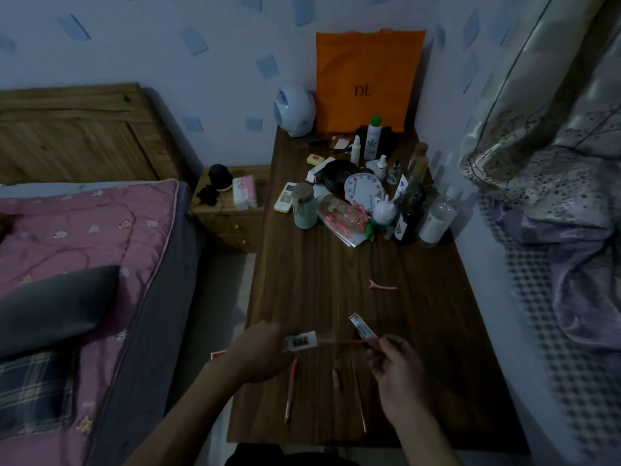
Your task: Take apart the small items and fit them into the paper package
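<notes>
- Far left we see a bed (84, 237) with a pink quilt, and a grey pillow (53, 304) on it.
- Beside it stands a nightstand (232, 227) with a tissue pack (244, 191) on top.
- Our left hand (258, 354) hovers over the near edge of the table (319, 280), fingers curled round the left end of a clear sleeve (322, 342), by its white label (301, 342).
- Under the sleeve three pens lie on the table: one pen (290, 391) at left, a short one (337, 378) in the middle, a thin one (359, 398) at right.
- Our right hand (393, 368) pinches the sleeve's right end between thumb and fingertips; the sleeve is stretched level between both hands, above the table.
- A small box (361, 326) lies just behind that hand, and a pink clip (383, 285) farther back.
- At the far end we see bottles, a clock (364, 190), a fan (295, 111) and an orange bag (368, 79).
</notes>
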Motion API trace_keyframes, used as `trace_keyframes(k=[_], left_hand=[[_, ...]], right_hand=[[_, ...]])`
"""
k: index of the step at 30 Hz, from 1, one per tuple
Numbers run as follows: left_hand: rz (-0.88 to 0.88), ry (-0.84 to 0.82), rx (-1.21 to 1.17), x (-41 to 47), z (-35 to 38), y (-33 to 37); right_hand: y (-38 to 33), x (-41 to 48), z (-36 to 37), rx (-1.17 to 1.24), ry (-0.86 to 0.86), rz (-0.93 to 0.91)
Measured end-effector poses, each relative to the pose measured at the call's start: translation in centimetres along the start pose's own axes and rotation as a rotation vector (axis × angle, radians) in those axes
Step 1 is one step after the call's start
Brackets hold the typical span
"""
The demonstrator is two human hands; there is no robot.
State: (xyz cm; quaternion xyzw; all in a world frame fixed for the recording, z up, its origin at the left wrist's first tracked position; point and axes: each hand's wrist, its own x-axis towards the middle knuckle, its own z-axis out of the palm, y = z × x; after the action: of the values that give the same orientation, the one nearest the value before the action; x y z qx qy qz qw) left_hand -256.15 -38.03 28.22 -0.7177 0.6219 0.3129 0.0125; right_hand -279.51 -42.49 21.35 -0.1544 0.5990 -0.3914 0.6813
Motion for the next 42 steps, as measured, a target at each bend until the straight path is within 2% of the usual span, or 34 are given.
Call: trace_keyframes(k=[4,7,11,16,25,33,42], left_hand=[[-0.04,0.041,-0.209,0.3,2.0,-1.2],[-0.145,0.085,-0.403,0.5,4.2,-2.6],[-0.3,0.138,-0.52,0.9,7.6,-4.7],[-0.516,0.138,-0.455,1.5,11.0,-7.3],[-0.626,0.119,-0.392,2.1,13.1,-8.8],[-0.598,0.186,-0.291,1.9,13.8,-8.2],[-0.553,0.214,-0.333,0.2,14.0,-8.8]], right_hand=[[-0.3,1.4,-0.3,-0.092,0.095,-0.088],[0.1,2.0,-0.3,-0.201,0.096,-0.13],[1.3,2.3,0.4,-0.343,0.074,-0.154],[2.5,2.9,1.5,-0.45,0.041,-0.133],[3.8,3.9,1.7,-0.518,0.014,-0.098],[4.6,3.4,1.4,-0.498,-0.025,-0.037],[4.5,2.2,1.4,-0.429,-0.039,0.016]])
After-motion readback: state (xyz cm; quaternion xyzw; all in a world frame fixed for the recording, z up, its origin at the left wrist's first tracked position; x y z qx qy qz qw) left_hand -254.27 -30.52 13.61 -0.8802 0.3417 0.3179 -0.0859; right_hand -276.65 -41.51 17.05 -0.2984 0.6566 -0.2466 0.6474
